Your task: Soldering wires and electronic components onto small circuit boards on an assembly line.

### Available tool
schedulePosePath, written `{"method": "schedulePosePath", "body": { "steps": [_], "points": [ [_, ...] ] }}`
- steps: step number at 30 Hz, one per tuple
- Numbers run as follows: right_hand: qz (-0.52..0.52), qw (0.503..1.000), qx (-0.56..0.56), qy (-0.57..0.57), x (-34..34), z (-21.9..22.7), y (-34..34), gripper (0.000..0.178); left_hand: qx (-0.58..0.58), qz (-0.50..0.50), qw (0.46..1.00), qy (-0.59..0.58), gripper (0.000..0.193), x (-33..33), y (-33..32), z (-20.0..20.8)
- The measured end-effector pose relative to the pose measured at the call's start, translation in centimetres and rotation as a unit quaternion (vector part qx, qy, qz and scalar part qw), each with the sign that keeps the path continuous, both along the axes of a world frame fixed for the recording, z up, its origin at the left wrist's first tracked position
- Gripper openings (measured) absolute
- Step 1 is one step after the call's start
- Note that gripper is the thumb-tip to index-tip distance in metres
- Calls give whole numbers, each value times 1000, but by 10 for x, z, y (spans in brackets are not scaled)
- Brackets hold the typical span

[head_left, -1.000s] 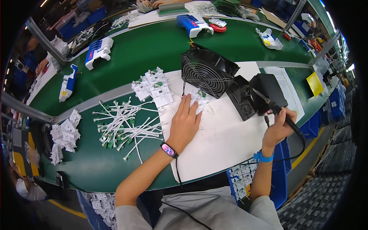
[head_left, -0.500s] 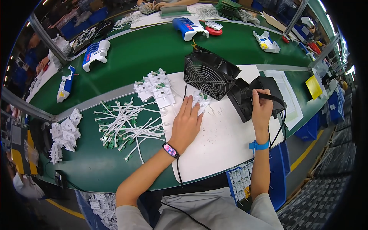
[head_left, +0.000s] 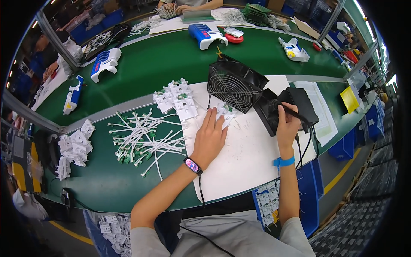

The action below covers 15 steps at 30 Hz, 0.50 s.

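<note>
My left hand lies on the white sheet with its fingers stretched out. Their tips touch a white plastic part that carries a bit of green board and is partly covered by the fingers. Thumb and fingertips of my right hand are closed round the black handle of a soldering iron, beside a black stand. Its tip is not clearly visible against the dark stand. Just right of that hand sits a ribbed black box. A black fan with a wire grille stands beyond the white part.
Left of the sheet lie white cables with green ends, near white plastic parts and another heap. Blue-and-white housings rest on the green belt behind a metal rail. Across it a person's hands handle cables.
My right hand has shifted slightly left and toward me with the iron, whose handle now slopes down to the right. The cable behind it hangs lower. My left hand stays at the white part.
</note>
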State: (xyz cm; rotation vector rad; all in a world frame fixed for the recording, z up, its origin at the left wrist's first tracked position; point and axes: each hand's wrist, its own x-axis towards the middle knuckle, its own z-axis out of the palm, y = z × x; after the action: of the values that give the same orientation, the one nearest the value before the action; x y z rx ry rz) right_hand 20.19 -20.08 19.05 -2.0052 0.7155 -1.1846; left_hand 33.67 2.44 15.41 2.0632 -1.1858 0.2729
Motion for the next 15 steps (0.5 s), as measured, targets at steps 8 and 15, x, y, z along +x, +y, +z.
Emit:
{"method": "schedulePosePath", "body": {
  "steps": [8,15],
  "points": [
    [73,989,108,-76,-22,-1,11,45,-23,7,1000,14,34,-2,-2,-2],
    [31,995,75,-66,-44,-14,35,22,-64,-15,996,55,31,-1,1,1]
  ]
}}
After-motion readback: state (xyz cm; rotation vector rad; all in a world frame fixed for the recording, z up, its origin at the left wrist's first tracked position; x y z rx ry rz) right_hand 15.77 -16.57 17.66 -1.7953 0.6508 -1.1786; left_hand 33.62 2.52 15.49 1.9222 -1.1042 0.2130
